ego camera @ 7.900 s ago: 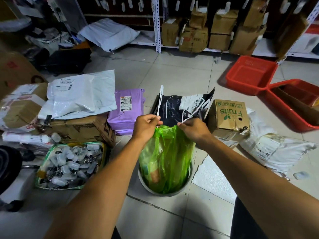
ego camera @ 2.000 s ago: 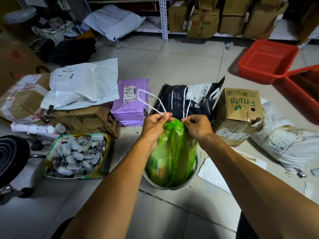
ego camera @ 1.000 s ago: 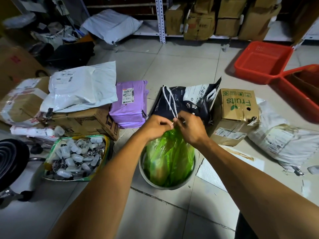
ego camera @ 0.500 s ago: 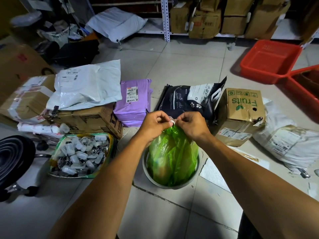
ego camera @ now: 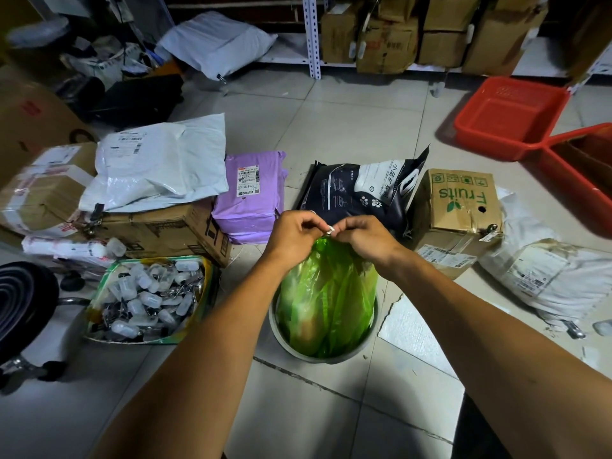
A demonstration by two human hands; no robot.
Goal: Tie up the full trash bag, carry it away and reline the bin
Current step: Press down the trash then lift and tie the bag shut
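Observation:
A full green trash bag (ego camera: 326, 293) stands in a round grey bin (ego camera: 373, 323) on the tiled floor, its neck gathered at the top. My left hand (ego camera: 293, 235) and my right hand (ego camera: 362, 236) meet just above the neck. Both pinch the white drawstring (ego camera: 329, 230), of which only a small knot-like bit shows between the fingertips. The rest of the string is hidden by my fingers.
Behind the bin lie a black pet-food bag (ego camera: 361, 190), a purple parcel (ego camera: 251, 193) and a "Fruits" carton (ego camera: 458, 207). A tray of small clips (ego camera: 149, 296) sits left, red baskets (ego camera: 510, 117) far right, white mailers (ego camera: 543, 276) right, boxes on shelving behind.
The long white drawstring loops that stood up from the bag have been drawn down into a tight small knot between my fingertips. Both hands stay together at the bag's neck.

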